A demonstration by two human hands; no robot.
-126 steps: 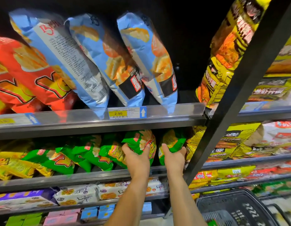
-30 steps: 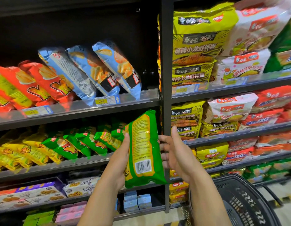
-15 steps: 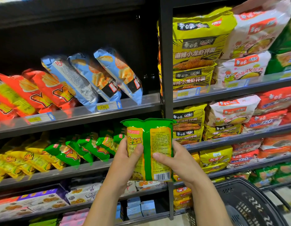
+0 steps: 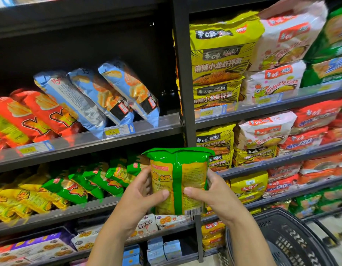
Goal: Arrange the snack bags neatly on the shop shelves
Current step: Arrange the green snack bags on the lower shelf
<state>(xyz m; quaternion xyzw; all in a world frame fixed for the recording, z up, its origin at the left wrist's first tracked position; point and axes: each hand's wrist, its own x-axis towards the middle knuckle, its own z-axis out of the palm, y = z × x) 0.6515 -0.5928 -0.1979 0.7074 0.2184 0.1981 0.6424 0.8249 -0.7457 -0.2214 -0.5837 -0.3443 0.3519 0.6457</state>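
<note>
The green snack bag (image 4: 178,169) stands upright in the air before the shelves (image 4: 89,148), its back with the barcode toward the camera. The left grip (image 4: 141,191) holds its left edge and the right grip (image 4: 214,196) its right edge, both thumbs pressed on the back. Similar green bags (image 4: 85,185) lean on the middle shelf (image 4: 93,207) just to the left.

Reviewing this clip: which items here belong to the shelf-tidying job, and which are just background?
In the job: green snack bag held by left hand and right hand; leaning green bags, blue bags and red bags on the shelves.
Background: black basket, noodle packs in the next bay, price tag, small blue boxes below.
</note>
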